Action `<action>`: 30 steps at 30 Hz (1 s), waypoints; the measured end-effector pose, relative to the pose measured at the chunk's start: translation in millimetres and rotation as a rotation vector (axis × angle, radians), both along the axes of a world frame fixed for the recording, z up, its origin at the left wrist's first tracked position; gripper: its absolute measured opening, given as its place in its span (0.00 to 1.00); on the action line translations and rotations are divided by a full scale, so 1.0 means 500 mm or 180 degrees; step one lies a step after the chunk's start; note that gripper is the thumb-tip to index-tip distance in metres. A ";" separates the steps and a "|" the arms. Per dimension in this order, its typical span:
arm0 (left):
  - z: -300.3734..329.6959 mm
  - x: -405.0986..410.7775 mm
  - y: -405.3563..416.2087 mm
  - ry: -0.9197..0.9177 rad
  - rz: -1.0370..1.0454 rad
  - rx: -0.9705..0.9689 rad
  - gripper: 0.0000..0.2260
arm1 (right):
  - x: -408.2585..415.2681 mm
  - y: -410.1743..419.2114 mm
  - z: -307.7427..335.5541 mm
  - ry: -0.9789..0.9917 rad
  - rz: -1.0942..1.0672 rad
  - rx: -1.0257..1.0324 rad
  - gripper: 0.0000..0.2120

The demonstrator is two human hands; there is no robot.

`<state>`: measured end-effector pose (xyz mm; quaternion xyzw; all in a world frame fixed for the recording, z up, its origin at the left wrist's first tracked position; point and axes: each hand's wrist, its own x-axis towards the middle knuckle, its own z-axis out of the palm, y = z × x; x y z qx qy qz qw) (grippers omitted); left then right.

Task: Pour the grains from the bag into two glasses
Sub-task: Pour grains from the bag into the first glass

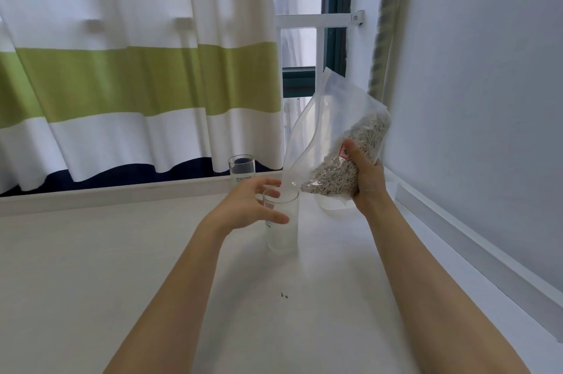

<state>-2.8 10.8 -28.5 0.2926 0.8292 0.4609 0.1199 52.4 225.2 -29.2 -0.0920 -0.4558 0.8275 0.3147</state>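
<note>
A clear plastic bag (pixel 332 142) with pale grains in its lower right part hangs tilted above the table, and my right hand (pixel 365 178) grips its grain-filled end. The bag's lower left corner points down into the near glass (pixel 283 230), a clear tumbler standing upright on the white table (pixel 122 267). My left hand (pixel 253 206) curls around the near glass's upper part, fingers apart, touching its rim side. A second clear glass (pixel 241 168) stands upright farther back by the table's far edge. I see no grains in either glass.
A clear bowl-like container (pixel 332 206) sits behind the bag, partly hidden. Two tiny dark specks (pixel 284 294) lie on the table in front. A striped curtain (pixel 137 78) hangs behind the table; a white wall (pixel 487 99) and ledge run along the right.
</note>
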 end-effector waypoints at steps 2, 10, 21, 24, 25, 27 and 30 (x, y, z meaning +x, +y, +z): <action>0.001 0.003 0.003 0.0035 0.0009 0.0005 0.35 | -0.002 0.005 0.006 0.0013 -0.0068 0.0059 0.13; 0.019 0.007 -0.003 0.0023 -0.0047 0.0090 0.29 | -0.001 0.018 0.022 0.0082 -0.0122 0.0629 0.33; 0.038 -0.006 0.030 -0.0062 0.0212 0.1217 0.08 | -0.004 0.024 0.018 0.0116 -0.0112 0.0647 0.33; 0.032 -0.009 0.027 -0.0044 0.0226 0.1292 0.07 | -0.004 0.021 0.018 0.0099 -0.0092 0.0667 0.29; 0.030 -0.010 0.026 -0.0027 0.0251 0.1368 0.06 | -0.003 0.020 0.018 0.0109 -0.0084 0.0672 0.27; 0.031 -0.008 0.025 0.0066 0.0304 0.1569 0.06 | -0.001 0.019 0.020 0.0130 -0.0071 0.0714 0.24; 0.037 -0.002 0.030 0.0273 0.0274 0.1744 0.05 | 0.003 0.017 0.027 0.0172 -0.0116 0.0766 0.20</action>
